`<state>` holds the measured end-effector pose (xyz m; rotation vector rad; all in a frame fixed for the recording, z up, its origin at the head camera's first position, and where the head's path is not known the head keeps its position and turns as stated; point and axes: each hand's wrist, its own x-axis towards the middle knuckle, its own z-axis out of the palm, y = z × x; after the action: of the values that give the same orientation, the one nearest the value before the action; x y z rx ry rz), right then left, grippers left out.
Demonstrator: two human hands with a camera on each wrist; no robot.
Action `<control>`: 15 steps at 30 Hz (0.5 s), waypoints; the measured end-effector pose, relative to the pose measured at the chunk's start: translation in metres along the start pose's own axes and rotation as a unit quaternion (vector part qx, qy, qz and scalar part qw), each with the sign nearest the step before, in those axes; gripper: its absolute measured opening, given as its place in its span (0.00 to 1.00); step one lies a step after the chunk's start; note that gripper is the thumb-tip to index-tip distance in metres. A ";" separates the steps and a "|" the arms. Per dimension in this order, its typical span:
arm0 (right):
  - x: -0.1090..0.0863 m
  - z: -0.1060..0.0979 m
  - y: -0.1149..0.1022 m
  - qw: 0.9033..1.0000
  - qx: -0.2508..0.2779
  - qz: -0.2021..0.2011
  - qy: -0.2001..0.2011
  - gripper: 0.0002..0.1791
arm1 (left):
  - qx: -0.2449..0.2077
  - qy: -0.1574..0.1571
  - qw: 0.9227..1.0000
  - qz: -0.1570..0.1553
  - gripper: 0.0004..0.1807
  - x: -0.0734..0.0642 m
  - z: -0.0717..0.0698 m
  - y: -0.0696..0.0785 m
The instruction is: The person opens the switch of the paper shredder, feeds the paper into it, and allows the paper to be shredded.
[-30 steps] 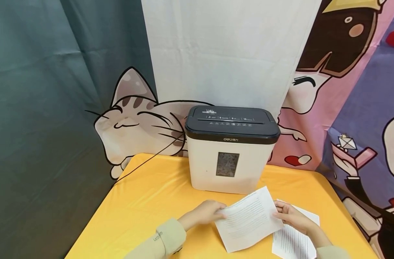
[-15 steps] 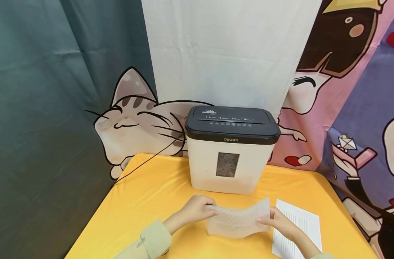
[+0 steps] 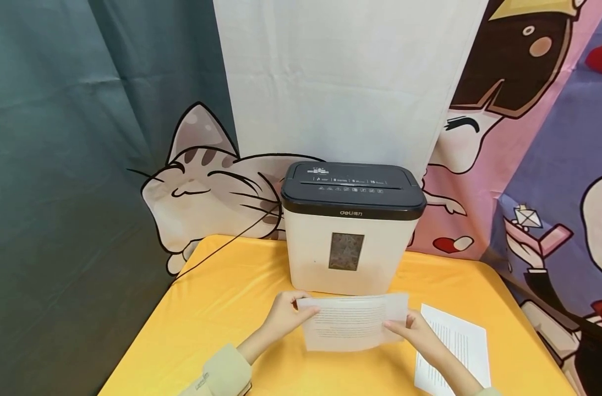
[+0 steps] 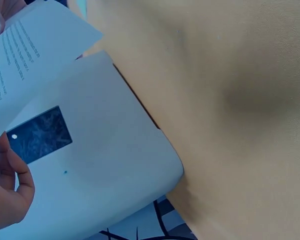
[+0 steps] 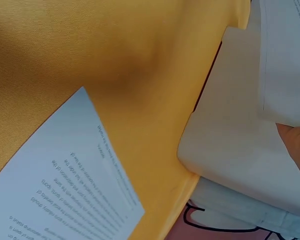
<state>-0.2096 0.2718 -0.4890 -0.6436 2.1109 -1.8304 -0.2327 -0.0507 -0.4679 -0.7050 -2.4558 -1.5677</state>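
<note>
A printed sheet of paper [image 3: 348, 324] is held up between both hands, in front of a white paper shredder [image 3: 306, 253] with a dark top. My left hand [image 3: 285, 314] pinches the sheet's left edge, thumb on the near face. On the right edge, my right hand [image 3: 421, 334] pinches it the same way. The left wrist view has the left hand [image 4: 10, 187] at the lower left beside the sheet [image 4: 45, 40]. Only a finger of the right hand [image 5: 299, 145] shows in the right wrist view, touching the raised sheet [image 5: 285, 65].
A second printed sheet [image 3: 459, 344] lies flat on the yellow table [image 3: 222, 280], to the right. The shredder's feed slot [image 3: 350, 185] runs across its lid. A black cord [image 3: 222, 247] trails off to the left. Printed curtains [image 3: 340, 82] hang behind.
The sheet has moved left and been turned from a slant to nearly level, its top edge stretched between the hands. Both hands have shifted left with it, uncovering more of the sheet on the table.
</note>
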 end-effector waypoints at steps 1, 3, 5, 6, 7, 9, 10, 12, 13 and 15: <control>0.001 0.001 -0.002 1.000 0.001 0.001 0.007 0.14 | -0.004 0.009 1.000 0.002 0.06 0.000 -0.001 0.000; 0.003 0.003 -0.005 1.000 -0.002 -0.001 0.021 0.14 | -0.016 0.020 1.000 0.000 0.07 0.000 -0.002 -0.001; 0.004 0.006 -0.009 0.999 -0.003 -0.002 0.037 0.14 | -0.033 0.018 0.999 -0.008 0.07 -0.002 -0.004 -0.002; 0.004 0.007 -0.011 0.999 -0.005 -0.003 0.047 0.13 | -0.047 0.012 0.999 -0.013 0.08 -0.002 -0.005 -0.002; 0.005 0.008 -0.013 0.998 -0.006 -0.005 0.055 0.13 | -0.058 0.003 0.998 -0.019 0.08 -0.003 -0.005 -0.001; 0.007 0.010 -0.018 0.997 -0.011 -0.009 0.070 0.13 | -0.075 -0.016 0.996 -0.035 0.09 -0.004 -0.006 -0.001; 0.008 0.011 -0.021 0.997 -0.014 -0.010 0.079 0.13 | -0.081 -0.025 0.996 -0.041 0.10 -0.005 -0.007 0.000; 0.009 0.012 -0.026 0.995 -0.015 -0.008 0.096 0.13 | -0.089 -0.037 0.994 -0.051 0.11 -0.005 -0.009 0.005; 0.010 0.013 -0.029 0.995 -0.016 -0.008 0.102 0.13 | -0.092 -0.040 0.994 -0.049 0.11 -0.006 -0.010 0.009; 0.012 0.014 -0.035 0.994 -0.017 -0.009 0.111 0.14 | -0.097 -0.038 0.993 -0.052 0.11 -0.006 -0.015 0.018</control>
<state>-0.2080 0.2500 -0.4562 -0.4877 2.2847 -1.9606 -0.2207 -0.0593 -0.4487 -0.6875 -2.4534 -1.8715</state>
